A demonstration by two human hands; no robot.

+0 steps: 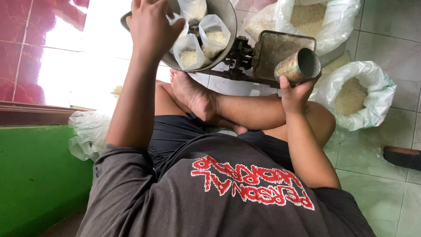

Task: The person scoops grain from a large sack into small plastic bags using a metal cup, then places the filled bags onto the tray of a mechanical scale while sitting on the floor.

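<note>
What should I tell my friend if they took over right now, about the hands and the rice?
Left hand: over the scale's metal bowl, touching a small clear bag of rice.
Right hand: holding an empty metal can beside the scale's flat pan.
Done: three or four small bags sit filled in the bowl.
Left: two big sacks of rice remain open on the floor.

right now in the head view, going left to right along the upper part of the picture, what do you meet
red tiled wall → left hand on the metal scale bowl → small clear bags of rice in the bowl → flat scale platform → metal can in the right hand → open white sack of rice
</note>
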